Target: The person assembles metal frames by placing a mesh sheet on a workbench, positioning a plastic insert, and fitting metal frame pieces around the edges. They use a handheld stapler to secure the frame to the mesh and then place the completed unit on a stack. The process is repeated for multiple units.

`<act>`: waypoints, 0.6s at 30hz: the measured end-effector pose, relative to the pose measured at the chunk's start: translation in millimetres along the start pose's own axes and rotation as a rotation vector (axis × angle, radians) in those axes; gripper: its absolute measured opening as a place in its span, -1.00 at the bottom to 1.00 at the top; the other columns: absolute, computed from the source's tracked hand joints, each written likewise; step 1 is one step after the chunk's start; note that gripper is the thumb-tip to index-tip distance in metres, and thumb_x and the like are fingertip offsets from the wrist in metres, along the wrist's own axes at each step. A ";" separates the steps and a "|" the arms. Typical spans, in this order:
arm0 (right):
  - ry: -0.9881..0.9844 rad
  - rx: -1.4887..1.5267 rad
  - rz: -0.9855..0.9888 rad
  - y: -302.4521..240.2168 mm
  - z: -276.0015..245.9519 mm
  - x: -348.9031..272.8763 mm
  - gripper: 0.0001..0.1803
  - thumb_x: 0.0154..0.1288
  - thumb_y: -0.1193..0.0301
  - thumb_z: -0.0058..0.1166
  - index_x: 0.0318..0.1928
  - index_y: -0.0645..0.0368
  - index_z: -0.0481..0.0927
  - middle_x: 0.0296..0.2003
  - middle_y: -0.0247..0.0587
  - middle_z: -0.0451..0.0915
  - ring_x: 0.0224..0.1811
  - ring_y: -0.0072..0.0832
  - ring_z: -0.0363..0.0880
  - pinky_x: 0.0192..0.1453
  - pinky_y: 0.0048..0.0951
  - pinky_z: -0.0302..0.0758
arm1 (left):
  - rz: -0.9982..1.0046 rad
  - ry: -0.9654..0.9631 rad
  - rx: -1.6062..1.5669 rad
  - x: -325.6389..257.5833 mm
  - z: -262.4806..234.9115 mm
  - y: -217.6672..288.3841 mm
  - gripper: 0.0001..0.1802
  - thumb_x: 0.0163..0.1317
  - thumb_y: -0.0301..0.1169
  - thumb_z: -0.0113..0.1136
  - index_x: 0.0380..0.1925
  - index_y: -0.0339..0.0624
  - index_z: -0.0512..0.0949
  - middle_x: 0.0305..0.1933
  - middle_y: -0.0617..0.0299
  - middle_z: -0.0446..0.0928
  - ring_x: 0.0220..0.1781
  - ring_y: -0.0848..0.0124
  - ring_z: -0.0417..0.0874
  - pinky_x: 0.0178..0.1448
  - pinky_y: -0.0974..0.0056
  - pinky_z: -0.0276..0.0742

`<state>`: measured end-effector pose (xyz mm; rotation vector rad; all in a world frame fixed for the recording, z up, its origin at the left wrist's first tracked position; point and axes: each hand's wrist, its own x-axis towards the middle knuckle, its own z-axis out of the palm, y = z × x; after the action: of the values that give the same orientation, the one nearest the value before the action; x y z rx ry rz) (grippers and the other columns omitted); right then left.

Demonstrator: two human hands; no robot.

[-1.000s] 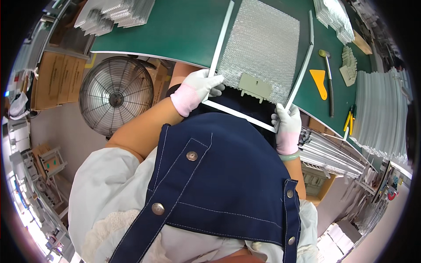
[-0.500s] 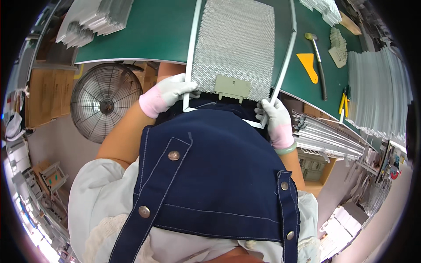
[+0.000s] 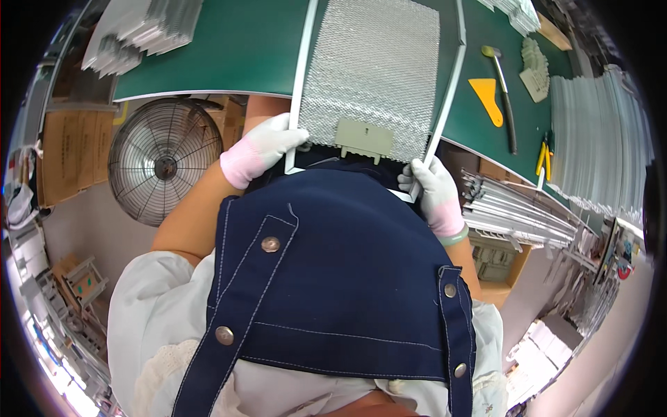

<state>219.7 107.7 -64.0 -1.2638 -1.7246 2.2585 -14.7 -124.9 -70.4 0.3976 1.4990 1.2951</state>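
Pinching a white frame (image 3: 301, 76) by its side rails (image 3: 447, 94), left hand (image 3: 267, 144) and right hand (image 3: 436, 185) hold it past the near edge of the tabletop (image 3: 215, 55), mesh panel (image 3: 375, 69) between; uneven pulling could twist the frame, snagging the panel

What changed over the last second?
Left hand, right hand and white frame shifted left in view, partly from head motion. The navy apron now hides the middle of the frame's near bar, visible before. Nothing taken hold of or let go; both hands still grip the frame. Hammer, scraper, pliers unmoved on the table.
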 end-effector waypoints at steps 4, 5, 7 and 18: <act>-0.014 0.072 -0.029 12.6 2.2 4.6 -0.70 0.48 0.27 0.07 -0.02 0.24 0.41 -0.25 -0.25 0.55 -0.26 -0.49 0.60 -0.11 -0.44 0.58 | -0.022 0.170 -0.150 -1.7 14.6 -6.8 -0.61 0.47 -0.31 0.00 0.14 -0.39 0.39 0.08 0.05 0.50 0.08 0.32 0.57 0.30 0.16 0.48; -0.005 0.061 -0.040 14.6 4.9 5.4 -0.70 0.49 0.26 0.06 -0.01 0.23 0.39 -0.24 -0.25 0.55 -0.26 -0.48 0.60 -0.11 -0.43 0.58 | -0.022 0.170 -0.247 0.9 14.2 -16.0 -0.58 0.50 -0.30 -0.02 0.19 -0.38 0.34 0.15 0.04 0.47 0.15 0.29 0.55 0.37 0.10 0.43; 0.018 -0.038 -0.050 18.8 10.6 8.7 -0.69 0.50 0.23 0.04 -0.02 0.22 0.36 -0.23 -0.25 0.55 -0.26 -0.49 0.60 -0.15 -0.45 0.58 | 0.019 0.237 -0.314 5.6 18.7 -20.4 -0.58 0.50 -0.30 -0.03 0.20 -0.37 0.33 0.17 0.04 0.48 0.17 0.27 0.55 0.40 0.08 0.40; 0.141 0.265 -0.158 24.4 27.9 29.4 -0.75 0.54 0.31 -0.05 0.00 0.21 0.31 -0.18 -0.19 0.48 -0.14 -0.38 0.62 0.03 -0.29 0.66 | 0.076 0.301 -0.489 17.1 24.5 -24.0 -0.62 0.51 -0.30 0.01 0.18 -0.30 0.35 0.21 0.07 0.50 0.20 0.27 0.57 0.41 0.05 0.39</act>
<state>193.5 90.1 -99.3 -1.1558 -1.3714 2.1626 8.5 -107.6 -95.6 -0.0632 1.3529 1.7825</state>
